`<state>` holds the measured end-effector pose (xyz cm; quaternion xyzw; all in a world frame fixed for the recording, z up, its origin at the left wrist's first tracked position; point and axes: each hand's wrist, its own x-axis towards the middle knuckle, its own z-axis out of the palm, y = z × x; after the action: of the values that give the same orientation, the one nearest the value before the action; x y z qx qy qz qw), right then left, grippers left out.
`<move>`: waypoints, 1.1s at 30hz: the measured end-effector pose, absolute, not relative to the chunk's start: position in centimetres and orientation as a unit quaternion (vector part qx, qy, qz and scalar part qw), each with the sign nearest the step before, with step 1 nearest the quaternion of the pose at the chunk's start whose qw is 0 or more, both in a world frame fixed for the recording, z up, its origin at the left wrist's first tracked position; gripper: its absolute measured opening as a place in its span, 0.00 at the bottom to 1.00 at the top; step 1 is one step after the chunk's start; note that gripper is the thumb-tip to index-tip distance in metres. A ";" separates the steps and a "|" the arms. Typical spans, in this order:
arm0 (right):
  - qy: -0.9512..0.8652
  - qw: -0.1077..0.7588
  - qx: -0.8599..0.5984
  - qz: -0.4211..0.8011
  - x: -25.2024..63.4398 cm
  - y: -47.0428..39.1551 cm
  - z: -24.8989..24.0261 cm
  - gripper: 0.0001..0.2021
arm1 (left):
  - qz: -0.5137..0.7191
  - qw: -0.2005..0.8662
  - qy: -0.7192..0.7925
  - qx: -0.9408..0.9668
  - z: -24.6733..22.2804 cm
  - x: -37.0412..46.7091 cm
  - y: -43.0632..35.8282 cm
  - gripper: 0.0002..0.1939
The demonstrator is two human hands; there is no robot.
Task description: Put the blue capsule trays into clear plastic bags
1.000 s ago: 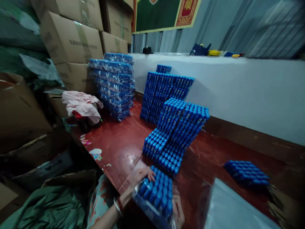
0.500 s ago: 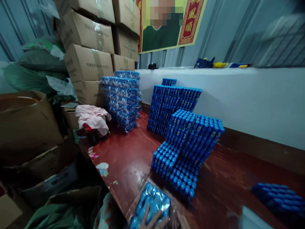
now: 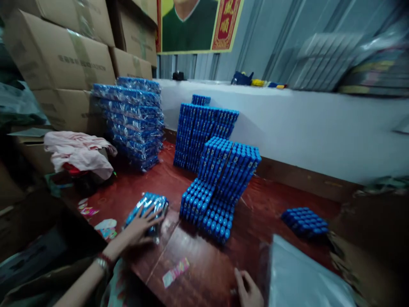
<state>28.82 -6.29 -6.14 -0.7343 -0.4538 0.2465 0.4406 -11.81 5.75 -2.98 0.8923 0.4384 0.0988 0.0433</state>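
Observation:
My left hand (image 3: 143, 226) lies with spread fingers on a clear-wrapped pack of blue round-capped tubes (image 3: 153, 200), on the table's left side. A bracelet is around that wrist. At the bottom of the view my right hand (image 3: 248, 290) is just left of a stack of clear plastic bags (image 3: 303, 273). Its thumb and forefinger are apart with nothing visible between them. A small pink and white paper piece (image 3: 175, 273) lies between the two hands. Unwrapped blue tubes stand in a stepped block (image 3: 220, 183) beyond them.
Wrapped packs (image 3: 134, 115) are piled at the back left, before cardboard boxes (image 3: 79, 64). A taller tube stack (image 3: 204, 132) stands by the white wall (image 3: 303, 123). A small tube group (image 3: 305, 221) sits at right. A pink cloth (image 3: 76, 149) lies at left on the red table (image 3: 204, 260).
The wrapped pack has moved away from me and to the left, with my left hand on it. My right hand has left the pack and moved right to the plastic bags. The view has turned right.

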 end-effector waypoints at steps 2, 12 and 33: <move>-0.511 0.389 -0.742 0.193 29.4 -6.3 -5.4 0.16 | 0.088 0.053 0.477 0.873 -1.9 -13.7 8.5 0.35; -0.477 0.406 -0.670 0.399 35.7 -8.4 4.5 0.22 | 0.094 0.004 0.569 0.817 -2.8 -14.6 12.2 0.31; -0.771 0.098 -0.406 0.481 19.9 -17.2 -8.0 0.15 | 0.447 0.170 0.760 0.440 -9.3 -6.2 -16.0 0.21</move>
<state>19.88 -17.18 -7.97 -0.4061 -0.7708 0.4809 0.0985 -6.25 -15.97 -9.30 0.4395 0.7602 0.4470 0.1705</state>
